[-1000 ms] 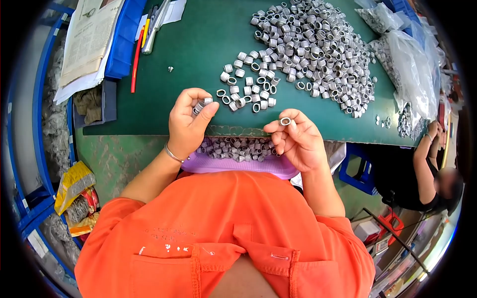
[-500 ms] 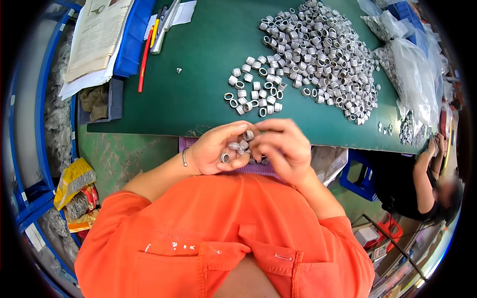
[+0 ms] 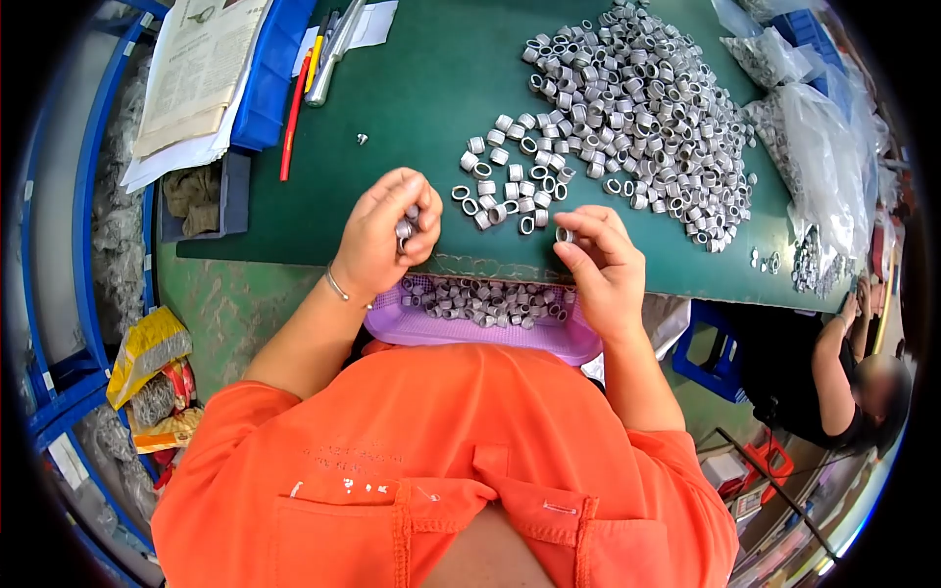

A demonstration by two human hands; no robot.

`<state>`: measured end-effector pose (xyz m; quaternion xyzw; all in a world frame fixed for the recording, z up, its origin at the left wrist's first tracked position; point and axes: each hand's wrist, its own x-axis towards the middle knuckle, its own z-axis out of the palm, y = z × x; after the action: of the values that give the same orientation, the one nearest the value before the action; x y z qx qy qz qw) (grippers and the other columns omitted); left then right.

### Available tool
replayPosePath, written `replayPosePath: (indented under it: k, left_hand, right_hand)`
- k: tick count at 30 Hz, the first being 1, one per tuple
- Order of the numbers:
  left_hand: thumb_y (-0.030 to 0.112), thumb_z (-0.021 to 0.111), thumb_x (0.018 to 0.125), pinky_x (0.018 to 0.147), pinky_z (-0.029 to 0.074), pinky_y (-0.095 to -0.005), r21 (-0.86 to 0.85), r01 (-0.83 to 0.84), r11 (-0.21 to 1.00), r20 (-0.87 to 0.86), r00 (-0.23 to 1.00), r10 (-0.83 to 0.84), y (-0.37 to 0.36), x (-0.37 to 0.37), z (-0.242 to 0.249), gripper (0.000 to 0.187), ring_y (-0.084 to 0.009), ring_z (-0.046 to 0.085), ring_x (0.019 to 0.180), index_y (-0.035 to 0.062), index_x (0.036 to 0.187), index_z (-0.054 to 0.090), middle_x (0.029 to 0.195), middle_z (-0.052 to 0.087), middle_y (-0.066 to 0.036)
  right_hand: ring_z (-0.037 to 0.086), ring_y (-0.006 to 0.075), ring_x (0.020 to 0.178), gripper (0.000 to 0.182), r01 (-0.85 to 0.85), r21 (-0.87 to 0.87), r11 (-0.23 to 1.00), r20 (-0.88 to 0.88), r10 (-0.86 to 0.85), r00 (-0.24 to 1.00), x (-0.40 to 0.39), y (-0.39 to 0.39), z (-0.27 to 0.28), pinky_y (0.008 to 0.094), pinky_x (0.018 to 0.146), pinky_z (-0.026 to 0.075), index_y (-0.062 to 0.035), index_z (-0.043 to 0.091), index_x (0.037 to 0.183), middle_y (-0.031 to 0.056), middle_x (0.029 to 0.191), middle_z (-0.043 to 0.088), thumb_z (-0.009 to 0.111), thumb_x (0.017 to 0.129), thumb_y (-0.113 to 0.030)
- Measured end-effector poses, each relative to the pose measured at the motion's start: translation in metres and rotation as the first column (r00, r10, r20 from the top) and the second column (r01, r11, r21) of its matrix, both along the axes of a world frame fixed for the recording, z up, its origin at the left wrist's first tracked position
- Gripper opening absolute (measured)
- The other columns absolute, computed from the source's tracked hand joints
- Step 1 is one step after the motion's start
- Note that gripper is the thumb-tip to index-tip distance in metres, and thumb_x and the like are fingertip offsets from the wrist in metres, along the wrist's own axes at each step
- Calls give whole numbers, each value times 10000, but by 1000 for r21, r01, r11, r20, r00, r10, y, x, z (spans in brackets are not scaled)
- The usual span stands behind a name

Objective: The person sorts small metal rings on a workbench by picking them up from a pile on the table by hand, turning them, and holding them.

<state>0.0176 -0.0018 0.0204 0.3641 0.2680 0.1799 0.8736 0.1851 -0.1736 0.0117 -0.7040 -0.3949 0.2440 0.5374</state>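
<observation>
My left hand (image 3: 384,235) is curled around several small grey metal rings (image 3: 406,227), over the table's front edge. Between the thumb and fingers of my right hand (image 3: 606,263) is a single metal ring (image 3: 564,235). A loose group of rings (image 3: 515,186) lies on the green table (image 3: 412,118) just beyond my hands, beside a large heap of the same rings (image 3: 647,118). Below my hands, a purple basket (image 3: 441,328) at my lap holds more rings.
Blue bin (image 3: 279,78) with papers and pens (image 3: 328,59) stand at the back left. Plastic bags of parts (image 3: 818,157) lie at the right edge. Another person (image 3: 814,363) sits at the far right near a blue stool (image 3: 720,353). Blue shelving (image 3: 88,196) lines the left.
My hands have moved apart. The left went up and left and closed around its rings; the right went right with one ring. The purple basket is now uncovered.
</observation>
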Motion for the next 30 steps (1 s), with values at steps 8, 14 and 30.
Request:
replayPosePath:
  k: [8, 14, 30]
  left_hand:
    - [224, 378, 971, 364, 261, -180, -35, -26, 999, 109, 994, 30, 1, -4, -8, 224, -72, 359, 467, 66, 822, 433, 723, 468, -69]
    - [229, 383, 971, 369, 265, -179, -31, -44, 999, 117, 992, 47, 1, -3, -10, 223, -69, 358, 473, 71, 822, 433, 729, 471, -67]
    - [247, 350, 981, 361, 246, -164, 6, -35, 999, 131, 991, 34, 1, -3, -13, 230, -52, 320, 462, 81, 836, 417, 745, 444, -55]
  right_hand:
    - [582, 121, 809, 215, 83, 238, 968, -877, 178, 447, 0, -11, -3, 240, 734, 502, 36, 567, 1047, 125, 1038, 615, 593, 835, 10]
    - [626, 166, 863, 214, 113, 222, 969, -944, 184, 273, 3, -13, -2, 255, 744, 538, 36, 559, 1053, 158, 1037, 617, 589, 846, -9]
    - [618, 167, 661, 162, 17, 273, 962, -953, 268, 138, 5, -17, -4, 261, 557, 519, 21, 548, 990, 151, 857, 634, 505, 921, -118]
